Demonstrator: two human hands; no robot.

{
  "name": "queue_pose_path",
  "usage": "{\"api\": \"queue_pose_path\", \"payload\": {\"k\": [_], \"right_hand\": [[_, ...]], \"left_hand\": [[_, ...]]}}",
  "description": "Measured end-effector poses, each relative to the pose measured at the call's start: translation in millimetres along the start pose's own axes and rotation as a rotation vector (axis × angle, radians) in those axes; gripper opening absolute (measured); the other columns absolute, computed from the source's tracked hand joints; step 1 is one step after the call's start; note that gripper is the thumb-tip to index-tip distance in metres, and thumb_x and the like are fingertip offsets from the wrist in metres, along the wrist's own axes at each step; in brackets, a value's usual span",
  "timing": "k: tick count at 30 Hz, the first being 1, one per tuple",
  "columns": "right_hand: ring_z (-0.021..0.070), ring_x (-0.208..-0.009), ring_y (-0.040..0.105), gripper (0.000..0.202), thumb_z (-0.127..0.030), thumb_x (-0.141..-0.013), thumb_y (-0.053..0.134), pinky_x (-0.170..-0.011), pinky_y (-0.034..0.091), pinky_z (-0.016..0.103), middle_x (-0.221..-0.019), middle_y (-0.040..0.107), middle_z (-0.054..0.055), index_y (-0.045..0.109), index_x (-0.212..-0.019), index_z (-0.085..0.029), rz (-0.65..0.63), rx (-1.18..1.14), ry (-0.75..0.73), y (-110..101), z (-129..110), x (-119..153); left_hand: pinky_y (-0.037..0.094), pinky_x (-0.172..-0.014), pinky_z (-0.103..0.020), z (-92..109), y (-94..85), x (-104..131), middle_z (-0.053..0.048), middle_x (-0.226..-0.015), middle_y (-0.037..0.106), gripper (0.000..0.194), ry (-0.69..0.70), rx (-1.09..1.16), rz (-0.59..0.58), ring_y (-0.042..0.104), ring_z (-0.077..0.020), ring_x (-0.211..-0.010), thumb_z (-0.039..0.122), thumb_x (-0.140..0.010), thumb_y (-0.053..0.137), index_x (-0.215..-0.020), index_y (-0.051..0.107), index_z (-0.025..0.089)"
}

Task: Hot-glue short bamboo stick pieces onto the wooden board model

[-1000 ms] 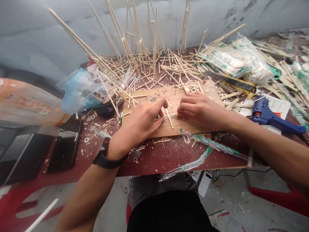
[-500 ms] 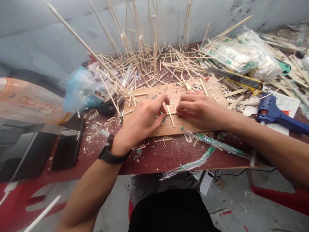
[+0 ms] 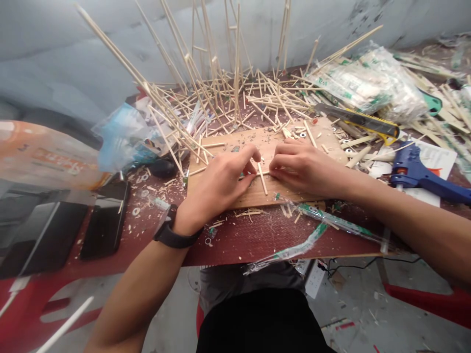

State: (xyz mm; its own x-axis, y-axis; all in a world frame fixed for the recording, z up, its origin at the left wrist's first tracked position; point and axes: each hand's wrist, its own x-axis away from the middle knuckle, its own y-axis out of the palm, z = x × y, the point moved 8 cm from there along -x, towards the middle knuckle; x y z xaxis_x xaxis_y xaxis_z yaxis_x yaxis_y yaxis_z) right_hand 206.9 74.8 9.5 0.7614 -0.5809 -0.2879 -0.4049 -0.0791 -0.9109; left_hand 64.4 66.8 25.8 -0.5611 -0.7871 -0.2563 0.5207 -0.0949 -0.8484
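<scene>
Over a wooden board, my left hand and my right hand face each other, both closed. Thumb and fingers of each pinch an end of a short thin wooden stick lying crosswise between them. A second short stick crosses it, making a small cross on the board. The fingers hide most of the crosswise stick. A bit of green shows behind my left fingertips, too small to name.
Thin sticks rise and lie heaped behind the board. At right are a box cutter, a blue glue gun and a plastic bag. A phone lies at left. Plastic wrappers lie near the front edge.
My left fingertips have shifted slightly right, closer to the crossing stick. That stick has moved a little to the right. My right hand is almost unmoved.
</scene>
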Motion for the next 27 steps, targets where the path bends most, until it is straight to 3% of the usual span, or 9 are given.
{"api": "queue_pose_path", "payload": {"k": [5, 11, 18, 27], "right_hand": [[0.0208, -0.086, 0.05, 0.029, -0.026, -0.11, 0.049, -0.081, 0.035, 0.036, -0.092, 0.064, 0.009, 0.07, -0.093, -0.017, 0.005, 0.013, -0.016, 0, -2, 0], [0.0187, -0.083, 0.05, 0.03, -0.025, -0.111, 0.048, -0.081, 0.036, 0.035, -0.091, 0.064, 0.008, 0.069, -0.092, -0.015, 0.02, 0.032, -0.053, -1, -5, 1], [0.019, -0.083, 0.046, 0.032, -0.026, -0.112, 0.045, -0.079, 0.033, 0.035, -0.088, 0.061, 0.007, 0.066, -0.091, -0.017, 0.004, 0.079, -0.058, 0, -5, 0], [0.0189, -0.084, 0.048, 0.031, -0.024, -0.112, 0.046, -0.082, 0.035, 0.036, -0.091, 0.062, 0.008, 0.067, -0.09, -0.017, 0.0, 0.107, -0.08, 1, -5, 0]], "left_hand": [[0.057, -0.076, -0.029, -1, -3.1, 1, 0.001, -0.092, 0.084, 0.022, 0.02, 0.034, 0.019, 0.079, -0.0168, -0.083, 0.012, -0.094, 0.066, -0.114, 0.062, 0.02], [0.06, -0.081, -0.029, -6, -19.7, 2, 0.001, -0.091, 0.081, 0.018, 0.036, 0.069, 0.153, 0.079, -0.0148, -0.082, 0.012, -0.094, 0.064, -0.111, 0.062, 0.019], [0.056, -0.076, -0.027, -1, -3.3, 0, 0.002, -0.087, 0.081, 0.023, 0.098, 0.03, 0.05, 0.078, -0.0143, -0.079, 0.007, -0.094, 0.065, -0.114, 0.062, 0.019], [0.054, -0.077, -0.029, 0, 0.9, -1, 0.0, -0.091, 0.081, 0.023, 0.077, 0.014, 0.012, 0.078, -0.0171, -0.084, 0.006, -0.096, 0.063, -0.115, 0.061, 0.019]]}}
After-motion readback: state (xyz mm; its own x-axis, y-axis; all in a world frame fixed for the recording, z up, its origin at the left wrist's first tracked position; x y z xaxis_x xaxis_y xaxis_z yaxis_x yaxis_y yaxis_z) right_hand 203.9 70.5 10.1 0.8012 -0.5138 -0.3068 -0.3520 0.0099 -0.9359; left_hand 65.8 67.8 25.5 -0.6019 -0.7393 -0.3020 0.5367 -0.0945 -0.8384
